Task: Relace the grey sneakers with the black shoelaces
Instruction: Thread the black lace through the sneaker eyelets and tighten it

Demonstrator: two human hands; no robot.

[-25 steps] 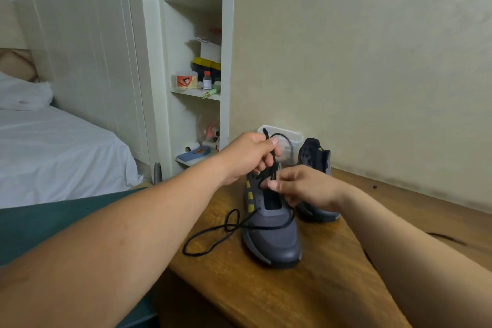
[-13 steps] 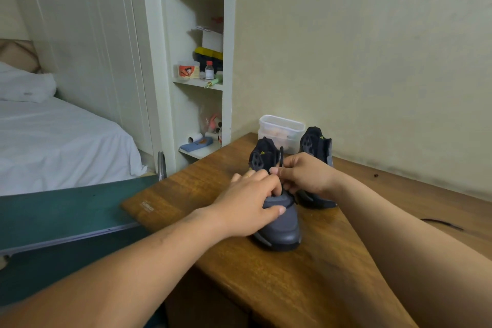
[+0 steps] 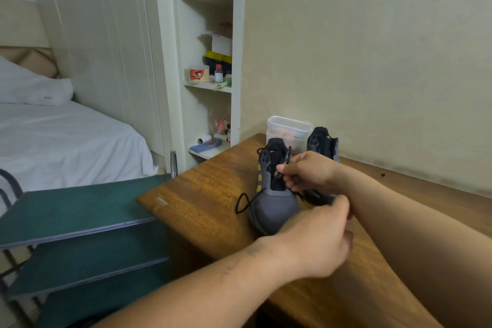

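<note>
A grey sneaker (image 3: 274,209) with yellow stripes stands on the wooden desk (image 3: 202,202), toe towards me. My right hand (image 3: 306,172) pinches the black shoelace (image 3: 243,202) at the tongue, near the upper eyelets. A slack loop of that lace hangs off the shoe's left side. My left hand (image 3: 319,242) is curled at the shoe's near right side, back of the hand towards me; its fingertips are hidden. The second sneaker (image 3: 323,142) stands behind my right hand, and its dark toe shows between my hands.
A clear plastic tub (image 3: 288,129) sits against the wall behind the sneakers. Green shelf boards (image 3: 77,208) adjoin the desk's left edge. A white shelf unit (image 3: 210,82) with small items and a bed (image 3: 61,141) lie further left.
My left hand has come off the top of the near sneaker and moved right and towards me, uncovering the shoe and the lace loop. My right hand stays at the tongue.
</note>
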